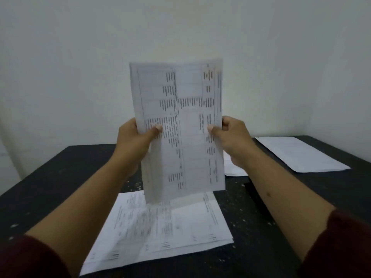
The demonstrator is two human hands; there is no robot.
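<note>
Held sheet (180, 127) upright above desk (60, 187), left hand (132, 141) and right hand (234, 141) fingers (227, 123) pinching its side edges. Looked like the check-and-sort step — next probably called for laying it square on the near pile (176, 227).

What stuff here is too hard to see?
Head view:
1. Print on the held sheets: too blurred to read.
2. Fingers of the left hand and right hand: mostly behind the sheets.
3. White paper on the table: largely covered by the right hand.
</note>
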